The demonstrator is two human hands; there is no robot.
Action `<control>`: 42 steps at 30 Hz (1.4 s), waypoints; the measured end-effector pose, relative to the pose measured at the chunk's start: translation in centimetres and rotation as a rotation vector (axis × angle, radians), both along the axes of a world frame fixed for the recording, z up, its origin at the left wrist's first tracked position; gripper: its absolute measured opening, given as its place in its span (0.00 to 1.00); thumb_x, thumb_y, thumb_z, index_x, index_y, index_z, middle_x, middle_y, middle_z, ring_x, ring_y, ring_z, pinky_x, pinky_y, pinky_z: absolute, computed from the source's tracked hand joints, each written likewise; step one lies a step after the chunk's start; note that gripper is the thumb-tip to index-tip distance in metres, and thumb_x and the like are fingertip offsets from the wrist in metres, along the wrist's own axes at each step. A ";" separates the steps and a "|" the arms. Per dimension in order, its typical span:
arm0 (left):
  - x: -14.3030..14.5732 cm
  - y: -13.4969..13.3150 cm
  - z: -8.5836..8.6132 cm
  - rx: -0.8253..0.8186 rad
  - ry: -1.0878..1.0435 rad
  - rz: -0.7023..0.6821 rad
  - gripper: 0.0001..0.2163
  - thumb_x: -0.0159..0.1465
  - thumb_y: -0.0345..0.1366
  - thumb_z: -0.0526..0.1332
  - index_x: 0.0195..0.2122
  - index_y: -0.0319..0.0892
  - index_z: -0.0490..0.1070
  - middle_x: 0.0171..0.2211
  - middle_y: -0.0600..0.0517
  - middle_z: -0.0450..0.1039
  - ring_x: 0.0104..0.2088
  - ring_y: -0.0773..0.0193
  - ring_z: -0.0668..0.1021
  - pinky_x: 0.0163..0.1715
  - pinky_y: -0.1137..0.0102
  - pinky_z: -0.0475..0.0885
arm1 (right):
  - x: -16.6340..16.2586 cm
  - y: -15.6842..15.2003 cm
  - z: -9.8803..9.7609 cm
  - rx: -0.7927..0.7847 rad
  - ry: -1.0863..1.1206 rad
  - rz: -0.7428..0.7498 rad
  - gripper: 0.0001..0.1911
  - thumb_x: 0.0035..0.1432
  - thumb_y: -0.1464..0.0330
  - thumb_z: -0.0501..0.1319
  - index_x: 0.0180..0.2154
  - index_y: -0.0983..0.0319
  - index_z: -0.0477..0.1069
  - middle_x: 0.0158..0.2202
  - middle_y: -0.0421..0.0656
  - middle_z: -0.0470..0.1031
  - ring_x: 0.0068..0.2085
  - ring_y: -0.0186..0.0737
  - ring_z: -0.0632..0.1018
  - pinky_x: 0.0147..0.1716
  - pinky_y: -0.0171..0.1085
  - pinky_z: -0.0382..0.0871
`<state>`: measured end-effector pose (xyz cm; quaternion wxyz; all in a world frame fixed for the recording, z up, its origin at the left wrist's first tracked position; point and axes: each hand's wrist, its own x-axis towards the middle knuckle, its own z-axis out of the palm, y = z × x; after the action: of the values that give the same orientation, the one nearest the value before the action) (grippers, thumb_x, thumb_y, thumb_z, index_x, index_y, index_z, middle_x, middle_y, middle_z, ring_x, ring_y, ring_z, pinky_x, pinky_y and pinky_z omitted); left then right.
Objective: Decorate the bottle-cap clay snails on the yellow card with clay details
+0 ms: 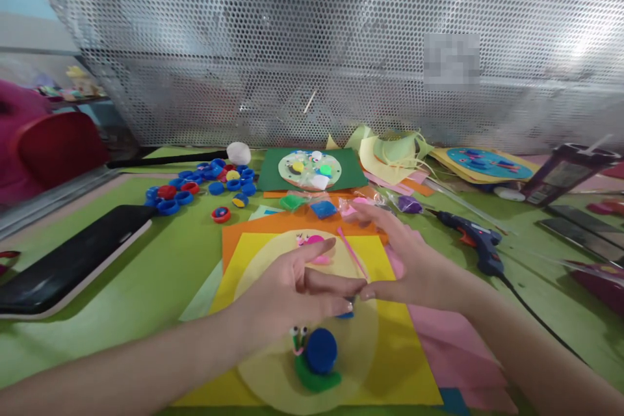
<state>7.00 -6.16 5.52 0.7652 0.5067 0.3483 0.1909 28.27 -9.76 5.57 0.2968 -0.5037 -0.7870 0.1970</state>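
blue snail (319,357) sits on the yellow disc (263,377) under the left hand (292,292), unclear whether pinching a small blue piece (348,316); right hand (409,263), spread loose, touches its fingertips. a sinking wrist could squash the snail.

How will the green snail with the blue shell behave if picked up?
The snail looks small, so probably light. Its green body resembles soft clay and may dent. The thin eye stalks seem likeliest to bend.

A perforated metal screen (312,45) backs the green table (146,273), catching bright glare.
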 end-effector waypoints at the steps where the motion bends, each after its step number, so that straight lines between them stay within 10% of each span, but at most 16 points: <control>1: 0.0 0.0 0.0 -0.002 0.017 0.002 0.44 0.48 0.31 0.70 0.63 0.38 0.47 0.39 0.45 0.78 0.43 0.60 0.79 0.43 0.70 0.70 | 0.0 0.0 0.0 -0.009 0.004 0.002 0.41 0.53 0.56 0.65 0.61 0.50 0.43 0.57 0.43 0.57 0.57 0.50 0.59 0.54 0.52 0.57; 12: -0.2 0.1 0.2 0.106 0.088 0.036 0.41 0.49 0.32 0.70 0.61 0.36 0.49 0.33 0.49 0.81 0.40 0.60 0.80 0.43 0.67 0.71 | -0.4 -0.3 0.0 -0.031 -0.040 0.011 0.39 0.55 0.51 0.61 0.60 0.45 0.41 0.55 0.40 0.59 0.56 0.50 0.60 0.53 0.56 0.58; 23: -5.2 -0.7 -1.3 0.964 0.400 0.071 0.29 0.58 0.33 0.63 0.58 0.49 0.52 0.29 0.60 0.79 0.46 0.64 0.75 0.50 0.66 0.62 | 0.1 -0.2 -0.3 0.157 -0.294 0.066 0.21 0.63 0.51 0.53 0.54 0.47 0.55 0.53 0.35 0.63 0.55 0.44 0.63 0.51 0.49 0.60; 31: -6.2 -0.8 -2.3 1.071 0.417 0.049 0.28 0.59 0.33 0.63 0.57 0.54 0.50 0.29 0.62 0.78 0.40 0.62 0.77 0.48 0.63 0.56 | 1.8 2.0 -3.2 0.388 -0.535 0.017 0.12 0.69 0.67 0.42 0.43 0.60 0.63 0.38 0.44 0.73 0.37 0.45 0.74 0.34 0.45 0.58; 42: -7.3 -0.5 -3.0 1.068 0.407 0.052 0.32 0.60 0.34 0.62 0.58 0.62 0.44 0.30 0.66 0.78 0.43 0.63 0.75 0.48 0.64 0.54 | 1.7 3.7 -3.8 0.574 -0.942 0.346 0.21 0.62 0.84 0.40 0.39 0.65 0.70 0.37 0.49 0.71 0.36 0.47 0.71 0.37 0.45 0.60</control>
<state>-0.26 -6.69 2.51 0.3152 0.8409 0.3563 0.2579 30.02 -6.09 1.79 0.0026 -0.3003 -0.9270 -0.2245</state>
